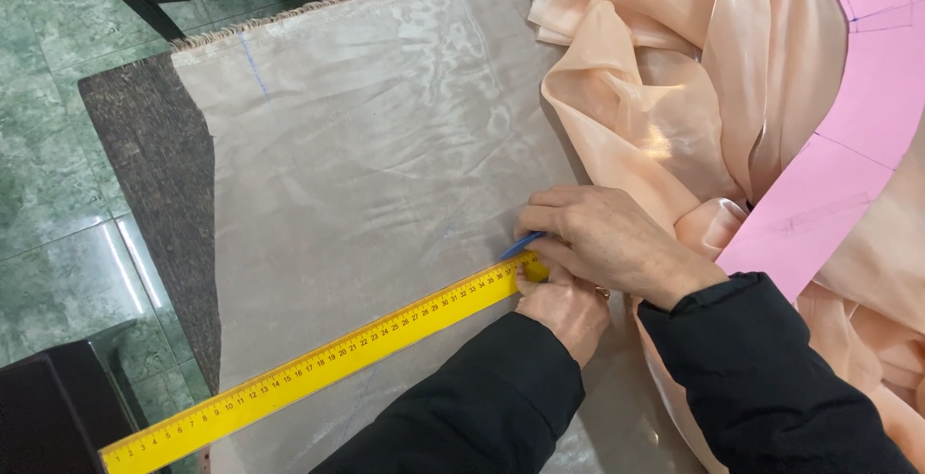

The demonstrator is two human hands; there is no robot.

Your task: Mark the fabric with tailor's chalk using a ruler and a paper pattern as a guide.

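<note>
bright even light, sheen glare on peach fabric (665, 137), sharp.

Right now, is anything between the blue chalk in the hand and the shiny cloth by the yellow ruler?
Nothing visible. The right hand pinches the flat blue chalk piece, whose tip meets the smooth beige cloth just above the long yellow ruler. The left hand presses the ruler's end, below the chalk, not in its way.

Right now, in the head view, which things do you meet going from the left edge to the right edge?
Green tiled floor → dark mat → yellow ruler → blue marking tool → right hand → peach fabric → pink paper pattern.
</note>
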